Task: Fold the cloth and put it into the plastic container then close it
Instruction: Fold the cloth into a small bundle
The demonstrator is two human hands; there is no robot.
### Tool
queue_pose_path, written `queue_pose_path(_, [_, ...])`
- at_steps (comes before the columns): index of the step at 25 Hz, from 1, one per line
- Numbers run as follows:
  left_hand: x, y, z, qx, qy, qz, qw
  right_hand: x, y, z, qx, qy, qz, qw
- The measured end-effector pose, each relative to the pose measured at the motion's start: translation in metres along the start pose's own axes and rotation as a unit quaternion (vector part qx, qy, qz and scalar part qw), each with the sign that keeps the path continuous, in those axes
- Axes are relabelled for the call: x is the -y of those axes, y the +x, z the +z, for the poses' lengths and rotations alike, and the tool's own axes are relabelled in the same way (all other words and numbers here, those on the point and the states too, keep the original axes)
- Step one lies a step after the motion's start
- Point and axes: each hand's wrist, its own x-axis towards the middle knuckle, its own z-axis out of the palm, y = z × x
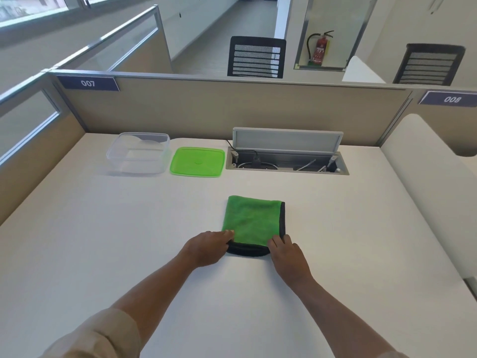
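A green cloth with a black border lies folded into a small rectangle in the middle of the white desk. My left hand grips its near left corner. My right hand grips its near right corner. The cloth's near edge is lifted slightly between the two hands and shows the dark underside. A clear plastic container stands open at the back left of the desk. Its green lid lies flat beside it on the right, apart from it.
An open cable hatch with a raised flap and cords is set in the desk at the back right of the lid. Beige partition walls close the desk at the back and left. Black chairs stand beyond the partition.
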Motion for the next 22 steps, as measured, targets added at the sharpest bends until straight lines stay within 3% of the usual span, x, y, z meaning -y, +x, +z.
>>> queue_pose_path(3, [0.010, -0.014, 0.011, -0.016, -0.009, 0.042, 0.999, -0.003, 0.005, -0.003, 0.004, 0.011, -0.008, 1.000])
queue_pose_path(6, [0.006, -0.012, 0.019, -0.093, 0.022, 0.070, 0.993, -0.006, 0.008, -0.006, -0.001, 0.015, -0.014, 1.000])
queue_pose_path(13, [-0.004, 0.004, 0.000, -0.069, -0.126, -0.069, 0.987, -0.008, -0.003, 0.005, 0.027, 0.055, -0.011, 0.998])
queue_pose_path(22, [0.006, 0.021, -0.022, -0.084, -0.192, -0.072, 0.975, -0.013, 0.020, 0.000, -0.030, 0.101, 0.034, 0.994])
